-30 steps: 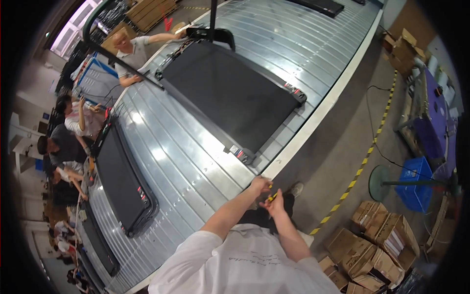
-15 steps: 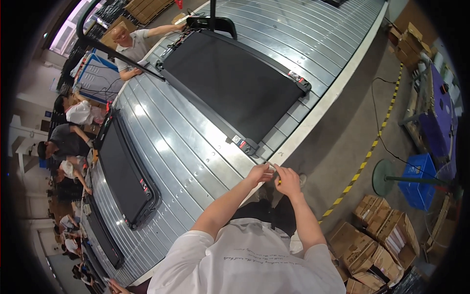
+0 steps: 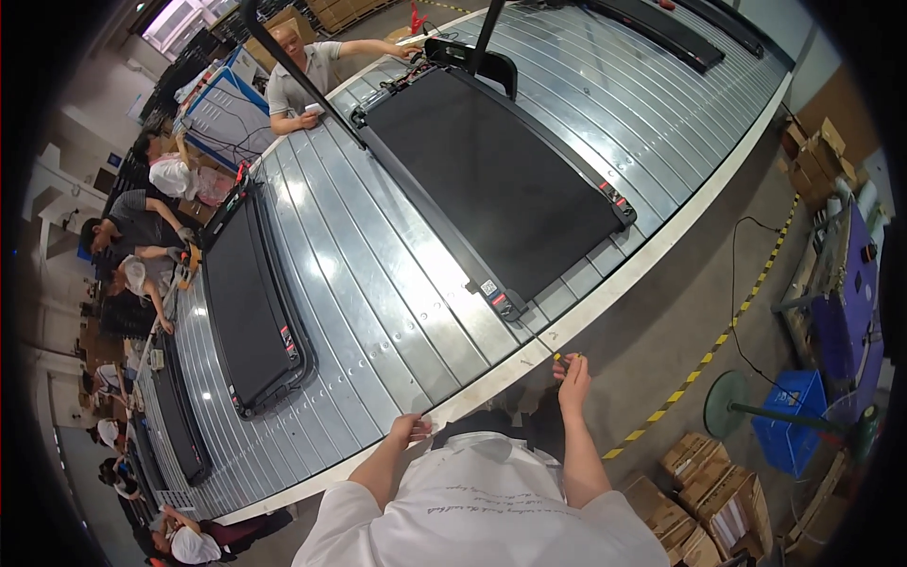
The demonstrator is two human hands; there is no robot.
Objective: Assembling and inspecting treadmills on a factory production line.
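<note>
At conveyor edge (image 3: 529, 364): left hand (image 3: 408, 431) resting, grip unclear; right hand (image 3: 573, 371) pinching small yellow item (image 3: 557, 357).

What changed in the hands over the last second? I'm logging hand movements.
The hands, together at the conveyor's edge before, have parted: the left hand now rests on the white edge, the right hand lifted beside it, pinching a small yellow thing. The near treadmill stays on the conveyor.

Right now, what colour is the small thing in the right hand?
Yellow, as far as it shows; the small thing sits at the right hand fingertips, head view.
</note>
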